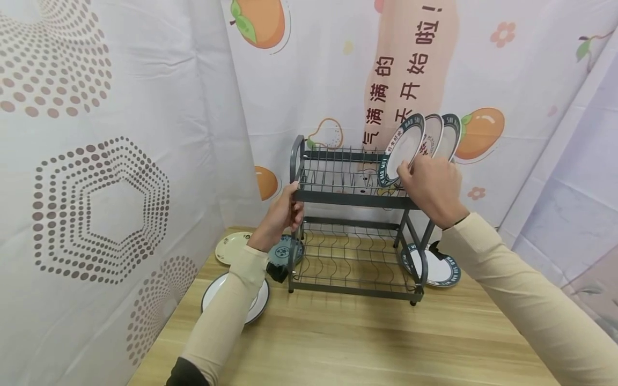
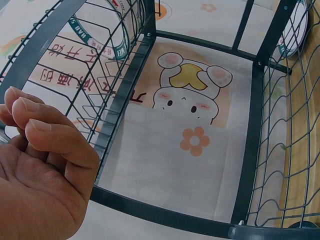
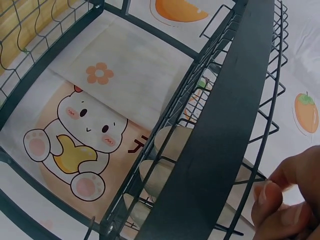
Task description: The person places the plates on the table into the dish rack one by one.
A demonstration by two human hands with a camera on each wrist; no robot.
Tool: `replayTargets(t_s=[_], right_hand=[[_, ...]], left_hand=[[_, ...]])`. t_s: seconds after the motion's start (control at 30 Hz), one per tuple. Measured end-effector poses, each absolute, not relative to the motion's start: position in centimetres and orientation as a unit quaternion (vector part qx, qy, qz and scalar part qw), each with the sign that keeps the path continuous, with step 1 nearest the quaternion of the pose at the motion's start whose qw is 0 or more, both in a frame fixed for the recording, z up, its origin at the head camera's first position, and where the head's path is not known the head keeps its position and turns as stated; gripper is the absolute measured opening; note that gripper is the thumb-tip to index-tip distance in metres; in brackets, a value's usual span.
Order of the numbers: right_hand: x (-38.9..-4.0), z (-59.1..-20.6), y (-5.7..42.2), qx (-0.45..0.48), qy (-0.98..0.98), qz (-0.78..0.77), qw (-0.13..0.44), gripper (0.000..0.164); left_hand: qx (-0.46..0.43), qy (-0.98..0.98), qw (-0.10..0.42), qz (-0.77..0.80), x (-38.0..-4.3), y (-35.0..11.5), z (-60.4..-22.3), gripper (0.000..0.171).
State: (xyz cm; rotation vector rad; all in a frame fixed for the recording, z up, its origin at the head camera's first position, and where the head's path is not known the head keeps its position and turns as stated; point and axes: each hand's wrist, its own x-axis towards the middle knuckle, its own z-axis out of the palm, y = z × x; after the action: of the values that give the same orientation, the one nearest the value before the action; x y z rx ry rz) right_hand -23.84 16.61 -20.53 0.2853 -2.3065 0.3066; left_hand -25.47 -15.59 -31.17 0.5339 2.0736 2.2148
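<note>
A dark metal two-tier dish rack [image 1: 357, 199] stands on the table. Three plates with patterned rims stand on edge at the right end of its upper tier. My right hand [image 1: 432, 185] pinches the lower edge of the leftmost plate [image 1: 404, 146]; a middle plate [image 1: 432, 134] and a right one [image 1: 451, 135] are just behind it. In the right wrist view my right fingertips [image 3: 272, 200] are close to the rack's wire rail. My left hand [image 1: 284, 210] grips the upper left corner of the rack, its fingers [image 2: 60, 142] curled beside the frame.
Left of the rack lie a cream plate [image 1: 230, 247], a blue-green plate [image 1: 282, 251] and a white dark-rimmed plate [image 1: 260, 303], partly under my left forearm. A teal-rimmed plate [image 1: 441, 271] lies by the rack's right foot. Printed curtains [image 1: 309, 69] hang behind.
</note>
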Motion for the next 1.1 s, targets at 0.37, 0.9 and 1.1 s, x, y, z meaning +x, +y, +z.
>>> replayTargets(t_s=[0.37, 0.9, 1.1], right_hand=[[-23.2, -21.3, 17.3, 0.143, -0.898, 0.166, 0.381, 0.043], [-21.2, -22.4, 18.4, 0.186, -0.894, 0.212, 0.348, 0.034], [-20.8, -23.3, 19.3, 0.183, -0.900, 0.212, 0.333, 0.035]], left_hand=[[0.168, 0.675, 0.033, 0.718, -25.4, -15.5, -31.0, 0.066], [0.175, 0.669, 0.033, 0.722, -25.5, -15.5, -30.9, 0.065], [0.175, 0.668, 0.036, 0.722, -25.3, -15.6, -30.9, 0.064]])
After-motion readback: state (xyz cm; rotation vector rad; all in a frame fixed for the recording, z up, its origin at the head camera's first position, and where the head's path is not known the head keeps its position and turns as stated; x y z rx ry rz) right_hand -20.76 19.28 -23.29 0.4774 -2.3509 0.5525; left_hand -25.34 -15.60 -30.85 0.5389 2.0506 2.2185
